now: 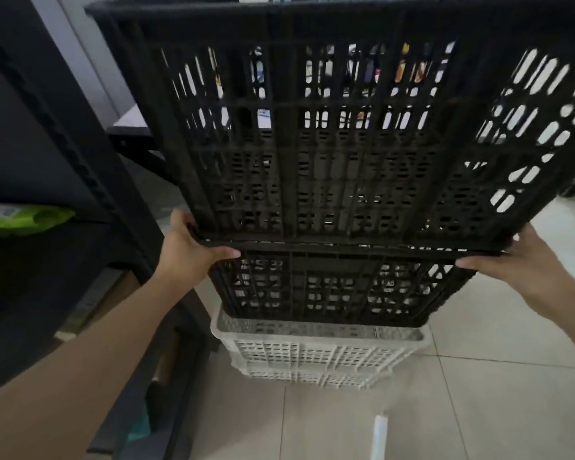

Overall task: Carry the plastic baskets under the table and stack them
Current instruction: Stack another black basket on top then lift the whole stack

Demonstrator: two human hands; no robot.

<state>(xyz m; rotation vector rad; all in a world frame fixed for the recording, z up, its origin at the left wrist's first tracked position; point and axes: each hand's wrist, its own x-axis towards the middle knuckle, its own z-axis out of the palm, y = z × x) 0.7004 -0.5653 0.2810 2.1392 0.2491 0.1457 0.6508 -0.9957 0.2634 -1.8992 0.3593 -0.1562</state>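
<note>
Black basket point(329, 144) fills frame centre; my hands, left point(190, 250) and right point(518, 257), clasp its rim corners; looks light, stiff.

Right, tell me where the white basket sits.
In the head view the white basket sits on the tiled floor, low and centre, directly beneath the black basket held by the left hand and right hand, beside the dark shelving.
</note>
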